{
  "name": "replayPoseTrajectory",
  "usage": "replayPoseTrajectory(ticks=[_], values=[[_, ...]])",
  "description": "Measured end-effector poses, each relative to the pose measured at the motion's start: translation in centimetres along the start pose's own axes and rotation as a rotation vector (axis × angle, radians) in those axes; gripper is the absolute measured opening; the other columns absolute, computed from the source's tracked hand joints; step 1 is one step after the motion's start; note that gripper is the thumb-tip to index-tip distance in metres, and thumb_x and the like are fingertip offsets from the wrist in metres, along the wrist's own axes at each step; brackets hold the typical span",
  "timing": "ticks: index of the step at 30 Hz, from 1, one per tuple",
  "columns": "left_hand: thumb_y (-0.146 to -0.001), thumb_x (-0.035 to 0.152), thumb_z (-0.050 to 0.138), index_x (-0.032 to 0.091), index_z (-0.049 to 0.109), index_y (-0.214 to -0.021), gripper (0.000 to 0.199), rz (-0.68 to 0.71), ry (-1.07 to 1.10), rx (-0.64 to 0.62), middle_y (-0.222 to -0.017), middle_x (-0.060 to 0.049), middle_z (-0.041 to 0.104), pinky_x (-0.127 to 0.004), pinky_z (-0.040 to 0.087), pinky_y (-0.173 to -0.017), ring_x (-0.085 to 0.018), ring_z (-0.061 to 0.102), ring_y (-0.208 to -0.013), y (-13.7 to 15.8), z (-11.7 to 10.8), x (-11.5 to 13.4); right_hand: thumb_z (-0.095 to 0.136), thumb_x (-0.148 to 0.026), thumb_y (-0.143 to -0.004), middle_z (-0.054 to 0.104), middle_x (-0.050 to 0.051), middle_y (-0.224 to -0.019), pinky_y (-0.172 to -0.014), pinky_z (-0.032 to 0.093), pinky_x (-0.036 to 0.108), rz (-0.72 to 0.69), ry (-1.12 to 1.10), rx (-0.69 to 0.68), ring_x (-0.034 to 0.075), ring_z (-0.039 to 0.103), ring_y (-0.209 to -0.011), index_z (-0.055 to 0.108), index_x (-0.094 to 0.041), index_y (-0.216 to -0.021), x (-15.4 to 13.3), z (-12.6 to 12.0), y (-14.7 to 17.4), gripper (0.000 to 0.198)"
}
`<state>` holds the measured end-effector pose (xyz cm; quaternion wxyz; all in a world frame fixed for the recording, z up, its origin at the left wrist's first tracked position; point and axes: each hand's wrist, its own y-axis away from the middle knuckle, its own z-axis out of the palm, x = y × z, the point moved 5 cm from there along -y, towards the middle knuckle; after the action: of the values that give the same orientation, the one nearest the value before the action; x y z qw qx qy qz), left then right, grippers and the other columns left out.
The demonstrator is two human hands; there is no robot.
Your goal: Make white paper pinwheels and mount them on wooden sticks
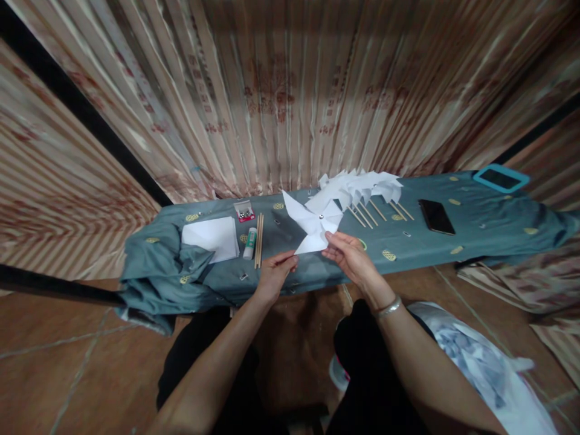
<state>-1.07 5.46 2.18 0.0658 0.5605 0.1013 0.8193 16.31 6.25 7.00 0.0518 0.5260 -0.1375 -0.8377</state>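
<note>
A: Big backdrop first: a striped, flower-printed curtain [272,72] fills the whole far side!

B: And in front of it runs the long table [426,249], draped in a green-blue cloth with yellow pineapples. Down on the floor, by the person's right arm, sits a white bag [475,356] with pale stuff in it.

A: Along the table's back, a row of white pinwheels [362,184] overlaps, thin wooden handles pointing forward. Over to the left lies a stack of paper [208,235], one corner under a fold of cloth.

B: Now the centre! One white paper pinwheel [312,226] is up in both hands, at the table's front edge.

A: The left hand [275,272] has thumb and fingers pinched together on its lower tip; the right hand [351,257] grips the near blade, thumb on top, fingers underneath.

B: Far right, a blue-edged dark panel [501,177], then a black phone [436,216] lying flat.

A: Left of the pinwheel, loose sticks [258,241] lie side by side, a small open box [244,212] behind, a glue stick [249,243] just beside them.

B: Smaller yet: a silvery bracelet [390,306] on the right wrist, and a tiny pin [321,216] at the pinwheel's middle!
</note>
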Motion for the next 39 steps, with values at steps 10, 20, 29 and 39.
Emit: replayPoseTrajectory(ticks=[10,20,29,39], values=[[-0.055,0.030,0.083,0.016,0.079,-0.079,0.028,0.022,-0.026,-0.049,-0.060,-0.001,0.067,-0.024,0.042,-0.060,-0.009,0.053,-0.056,0.1,0.2,0.1,0.092,-0.050,-0.038,0.064,-0.003,-0.051,-0.048,0.049,0.012,-0.002,0.075,0.002,0.007,0.062,-0.051,0.066,-0.017,-0.061,0.3,0.3,0.0,0.047],[-0.052,0.031,0.084,0.015,0.078,-0.078,0.031,-0.002,-0.028,-0.043,-0.059,-0.001,0.066,-0.025,0.042,-0.060,-0.009,0.052,-0.055,0.1,0.3,-0.1,0.086,-0.059,-0.042,0.066,0.000,-0.052,-0.048,0.040,0.017,-0.022,0.206,-0.023,0.005,0.053,-0.047,0.066,-0.016,-0.054,0.3,0.8,0.1,0.049],[-0.044,0.030,0.088,0.014,0.077,-0.074,0.035,-0.035,0.041,0.007,-0.058,-0.001,0.068,-0.023,0.042,-0.058,-0.009,0.054,-0.055,0.0,-0.1,0.4,0.077,-0.065,-0.056,0.068,0.002,-0.058,-0.048,0.038,0.022,-0.103,0.389,-0.051,0.008,0.051,-0.048,0.072,-0.016,-0.068,-0.8,0.0,0.2,0.051],[-0.045,0.026,0.089,0.013,0.076,-0.072,0.033,-0.104,0.108,0.013,-0.061,-0.002,0.068,-0.022,0.043,-0.055,-0.008,0.055,-0.054,0.2,-0.1,0.7,0.081,-0.047,-0.061,0.072,0.000,-0.074,-0.069,0.050,0.029,-0.528,0.361,0.256,0.015,0.063,-0.067,0.071,-0.022,-0.082,-4.1,-4.2,-0.6,0.034]])
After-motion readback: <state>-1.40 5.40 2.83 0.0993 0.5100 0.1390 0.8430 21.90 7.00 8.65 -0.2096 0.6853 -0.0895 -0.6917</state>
